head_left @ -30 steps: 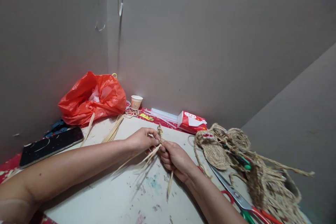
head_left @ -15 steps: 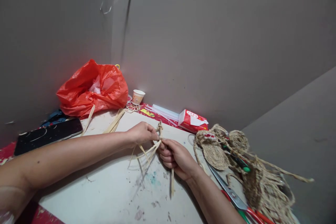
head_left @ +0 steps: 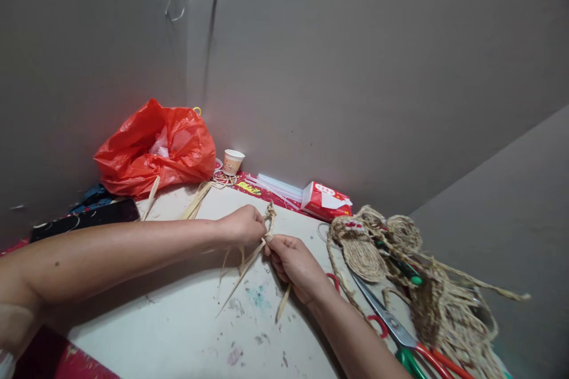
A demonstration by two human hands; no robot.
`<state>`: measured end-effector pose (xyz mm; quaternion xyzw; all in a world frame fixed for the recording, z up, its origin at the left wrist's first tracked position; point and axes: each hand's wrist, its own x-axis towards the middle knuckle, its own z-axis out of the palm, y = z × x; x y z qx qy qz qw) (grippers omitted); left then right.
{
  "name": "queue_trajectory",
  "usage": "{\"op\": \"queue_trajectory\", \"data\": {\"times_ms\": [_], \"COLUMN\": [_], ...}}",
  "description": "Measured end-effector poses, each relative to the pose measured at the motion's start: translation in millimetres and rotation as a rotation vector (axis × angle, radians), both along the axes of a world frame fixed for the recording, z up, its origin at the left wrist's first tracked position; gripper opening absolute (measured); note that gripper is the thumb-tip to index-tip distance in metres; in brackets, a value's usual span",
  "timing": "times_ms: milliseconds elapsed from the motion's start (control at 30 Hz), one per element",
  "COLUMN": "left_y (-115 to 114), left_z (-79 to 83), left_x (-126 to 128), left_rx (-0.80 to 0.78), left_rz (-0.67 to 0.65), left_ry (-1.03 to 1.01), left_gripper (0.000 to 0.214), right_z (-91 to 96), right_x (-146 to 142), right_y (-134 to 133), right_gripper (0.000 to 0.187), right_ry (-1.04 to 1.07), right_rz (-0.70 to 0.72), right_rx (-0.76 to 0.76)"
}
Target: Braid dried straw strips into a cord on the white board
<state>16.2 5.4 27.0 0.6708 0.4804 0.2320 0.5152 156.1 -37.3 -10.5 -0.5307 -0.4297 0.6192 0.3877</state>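
My left hand [head_left: 247, 226] is closed in a pinch near the middle of the white board, at the left side of a short plaited straw braid [head_left: 272, 220]. My right hand [head_left: 294, 265] pinches the lower end of the braid between thumb and forefinger, the other fingers curled in. Loose pale straw strands [head_left: 242, 287] hang down left of the right hand. One more strand [head_left: 283, 303] sticks out below the right palm. The fingertips of both hands partly cover the spot where the strands meet.
Scissors [head_left: 391, 323] with red handles lie right of my right forearm, beside coiled straw braids [head_left: 367, 257]. At the back are a red tissue pack [head_left: 317, 201], a paper cup [head_left: 233, 161] and a red plastic bag [head_left: 186, 151]. A phone [head_left: 95, 216] lies behind my left forearm.
My left forearm has shifted up slightly, covering more of the phone. The hands stay close together on the braid, and the loose strands hang differently, one now pointing down to the left.
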Motion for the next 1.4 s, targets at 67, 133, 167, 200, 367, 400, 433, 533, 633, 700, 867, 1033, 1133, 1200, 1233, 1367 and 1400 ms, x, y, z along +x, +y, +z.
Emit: {"op": "queue_trajectory", "data": {"times_ms": [67, 133, 167, 200, 367, 400, 433, 533, 633, 700, 867, 1033, 1133, 1200, 1233, 1367, 1400], "left_y": [-6, -12, -15, -18, -30, -31, -33, -35, -35, -35, -27, -12, -9, -8, -7, -6, -6], "left_z": [2.4, 4.0, 4.3, 4.4, 0.1, -1.7, -3.6, -8.3, -8.8, -5.5, 13.1, 18.1, 13.0, 10.5, 9.8, 7.6, 6.3], "left_x": [1, 1, 2, 2, 8, 10, 11, 14, 14, 12, -2, -7, 1, 6, 7, 6, 5], "left_rx": [0.006, -0.001, -0.009, -0.016, 0.184, 0.258, 0.318, 0.385, 0.338, 0.247, -0.027, 0.161, -0.224, -0.359, -0.371, -0.332, -0.316], "left_rz": [-0.022, -0.030, -0.024, -0.013, 0.062, 0.071, 0.075, 0.068, 0.055, 0.026, -0.111, 0.074, -0.030, -0.067, -0.073, -0.075, -0.078], "left_ry": [0.015, 0.031, 0.038, 0.043, 0.116, 0.144, 0.171, 0.213, 0.163, 0.097, 0.107, 0.050, -0.040, -0.043, -0.033, -0.038, -0.049], "left_gripper": [0.018, 0.017, 0.016, 0.015, 0.011, 0.010, 0.008, 0.008, 0.010, 0.014, 0.017, 0.017, 0.006, 0.007, 0.009, 0.012, 0.013], "right_z": [1.2, 3.5, 4.9, 6.3, 11.9, 12.2, 12.1, 10.5, 8.4, 7.0, 4.7, 6.0, 6.8, 6.5, 6.0, 4.7, 4.7], "right_x": [-1, -1, -1, -1, -2, -3, -3, -6, -9, -11, -10, -6, -5, -3, -2, 5, 7], "right_y": [-1, -2, -2, -3, -3, -4, -4, -6, -7, -8, -5, -4, -5, -5, -4, -2, -1], "right_gripper": [0.023, 0.022, 0.022, 0.023, 0.034, 0.035, 0.035, 0.036, 0.035, 0.033, 0.029, 0.030, 0.035, 0.036, 0.036, 0.038, 0.038], "right_ry": [0.042, 0.103, 0.135, 0.166, 0.278, 0.286, 0.290, 0.289, 0.279, 0.271, 0.250, 0.175, 0.116, 0.075, 0.057, 0.024, 0.023], "right_rz": [-0.005, 0.017, 0.029, 0.039, 0.008, -0.003, -0.013, -0.045, -0.097, -0.125, -0.125, -0.065, -0.012, 0.016, 0.028, 0.092, 0.113], "right_rx": [-0.014, -0.039, -0.052, -0.062, -0.073, -0.074, -0.076, -0.078, -0.056, -0.036, -0.005, 0.005, 0.019, 0.025, 0.025, 0.013, 0.007]}}
